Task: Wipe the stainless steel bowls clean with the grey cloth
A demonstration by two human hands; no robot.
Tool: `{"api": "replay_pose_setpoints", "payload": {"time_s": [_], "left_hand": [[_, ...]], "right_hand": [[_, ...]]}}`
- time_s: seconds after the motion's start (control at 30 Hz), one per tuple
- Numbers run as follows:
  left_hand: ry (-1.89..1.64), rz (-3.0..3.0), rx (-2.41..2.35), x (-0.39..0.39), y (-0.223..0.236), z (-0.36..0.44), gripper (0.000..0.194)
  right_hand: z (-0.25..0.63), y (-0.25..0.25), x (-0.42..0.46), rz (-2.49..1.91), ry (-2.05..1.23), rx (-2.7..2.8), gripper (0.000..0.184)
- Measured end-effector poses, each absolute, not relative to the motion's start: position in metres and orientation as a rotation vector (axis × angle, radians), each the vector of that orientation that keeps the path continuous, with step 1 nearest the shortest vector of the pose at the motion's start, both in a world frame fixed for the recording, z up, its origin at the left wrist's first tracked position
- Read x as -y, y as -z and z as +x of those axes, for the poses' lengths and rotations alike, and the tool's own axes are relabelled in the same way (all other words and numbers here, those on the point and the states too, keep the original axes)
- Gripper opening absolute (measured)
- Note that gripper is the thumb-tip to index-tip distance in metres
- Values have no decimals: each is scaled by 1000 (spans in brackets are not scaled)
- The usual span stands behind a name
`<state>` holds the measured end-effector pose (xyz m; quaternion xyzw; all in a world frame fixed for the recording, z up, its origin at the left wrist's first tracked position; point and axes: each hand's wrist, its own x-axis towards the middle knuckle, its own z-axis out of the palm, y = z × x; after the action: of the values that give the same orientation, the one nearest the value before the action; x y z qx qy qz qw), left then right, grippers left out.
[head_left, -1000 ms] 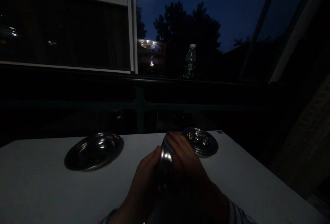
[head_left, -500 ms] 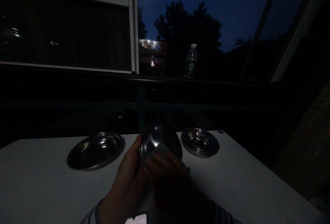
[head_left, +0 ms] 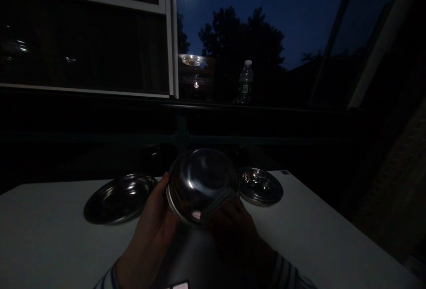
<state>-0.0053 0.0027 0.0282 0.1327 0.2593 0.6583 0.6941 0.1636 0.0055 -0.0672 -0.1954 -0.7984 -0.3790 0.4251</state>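
A shiny metal bowl (head_left: 203,178) is held up above the table, its rounded underside facing me. My left hand (head_left: 156,213) grips it at the left rim, the thumb on the outside. At the lower right of the bowl, my right hand (head_left: 231,222) presses a thin greyish cloth (head_left: 218,200) against the metal. Dim light hides most of the right hand's fingers and part of the cloth.
On the white table (head_left: 49,222), a metal dish (head_left: 116,200) lies at left and stacked metal dishes (head_left: 261,187) at right. A phone (head_left: 179,285) shows at the bottom edge. A plastic bottle (head_left: 245,83) stands by the window beyond.
The bowl has been raised and turned, so more of its underside shows. My right hand has slid with the cloth from the bowl's front toward its lower right edge.
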Motion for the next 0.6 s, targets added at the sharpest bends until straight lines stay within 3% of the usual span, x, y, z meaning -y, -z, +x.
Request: {"api": "replay_pose_setpoints", "payload": {"time_s": [0.2, 0.6], "left_hand": [[-1452, 353, -506, -5, -27, -8, 31], [-1274, 464, -580, -5, -24, -9, 28]], "right_hand": [[170, 63, -11, -661, 665, 1791, 56], [192, 30, -4, -860, -90, 1609, 43]]}}
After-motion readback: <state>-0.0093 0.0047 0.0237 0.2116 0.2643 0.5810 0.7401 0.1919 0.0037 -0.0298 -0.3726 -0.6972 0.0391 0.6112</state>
